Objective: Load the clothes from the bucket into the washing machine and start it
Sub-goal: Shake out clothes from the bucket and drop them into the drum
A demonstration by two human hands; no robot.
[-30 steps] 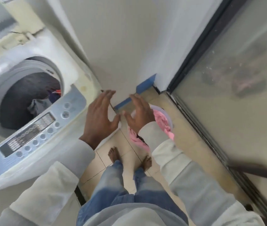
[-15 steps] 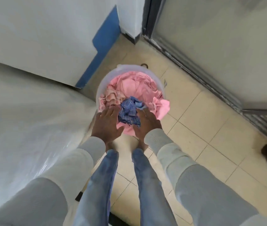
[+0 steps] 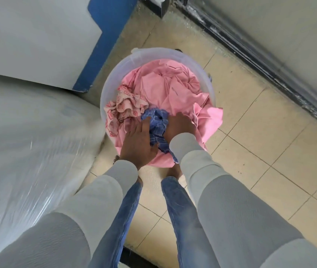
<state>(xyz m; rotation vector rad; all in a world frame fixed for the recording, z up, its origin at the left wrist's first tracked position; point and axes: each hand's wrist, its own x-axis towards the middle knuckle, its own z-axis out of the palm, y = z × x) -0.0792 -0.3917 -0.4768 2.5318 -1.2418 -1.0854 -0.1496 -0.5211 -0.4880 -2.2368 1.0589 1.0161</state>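
Head view: at the near edge of the bucket (image 3: 153,53) our left hand (image 3: 140,144) presses joined fingers on the blue checked cloth (image 3: 157,120), our right hand (image 3: 181,125) curls its fingers into it.

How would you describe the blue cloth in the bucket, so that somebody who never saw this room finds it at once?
On the tiled floor, beside the plastic-wrapped washing machine, stands a translucent bucket of clothes. At its near edge, between the left hand and right hand, lies a crumpled checked cloth. It alone is blue; the pink cloth and the printed cloth beside it are not.
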